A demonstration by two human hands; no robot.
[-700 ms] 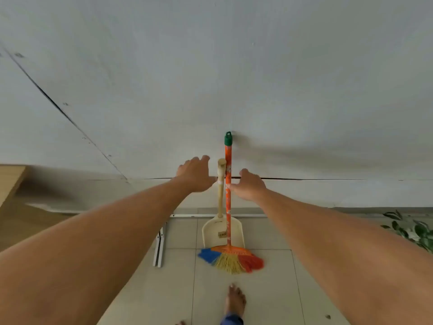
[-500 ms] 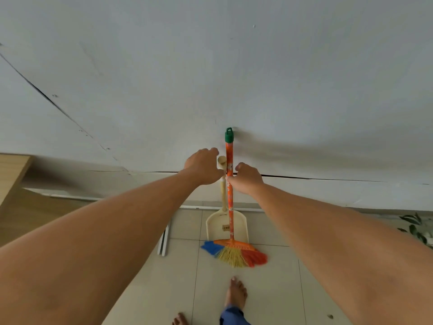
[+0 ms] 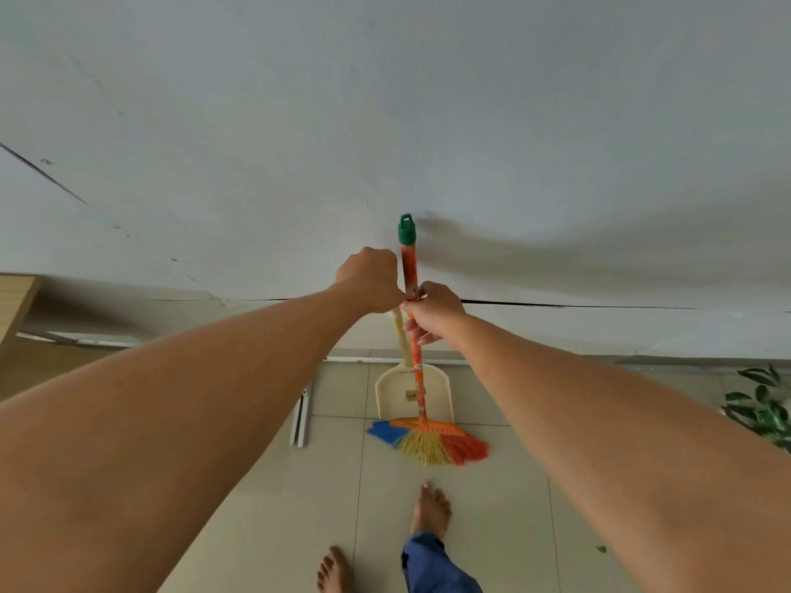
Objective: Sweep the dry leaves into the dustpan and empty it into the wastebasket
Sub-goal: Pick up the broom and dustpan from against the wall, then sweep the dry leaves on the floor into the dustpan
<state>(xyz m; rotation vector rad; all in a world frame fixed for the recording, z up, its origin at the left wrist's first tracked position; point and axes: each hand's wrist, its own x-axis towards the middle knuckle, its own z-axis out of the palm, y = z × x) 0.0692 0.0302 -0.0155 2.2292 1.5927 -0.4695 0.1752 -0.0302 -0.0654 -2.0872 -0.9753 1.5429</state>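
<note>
A broom (image 3: 414,357) with an orange stick, a green cap and blue, yellow and red bristles stands upright against the white wall. My right hand (image 3: 434,312) is closed around its stick below the cap. Behind the broom stands a cream dustpan (image 3: 441,391) with a long cream handle. My left hand (image 3: 370,279) is closed over the top of that handle, which it hides. No wastebasket is in view. One small leaf (image 3: 601,549) lies on the floor at the lower right.
The floor is beige tile. A white metal bracket (image 3: 299,417) lies on it left of the dustpan. A wooden board (image 3: 15,306) is at the far left, a green plant (image 3: 766,404) at the right edge. My bare feet (image 3: 430,509) stand just before the bristles.
Both hands have moved in and closed: the left over the dustpan handle's top, the right around the broom stick. I have stepped closer to the wall.
</note>
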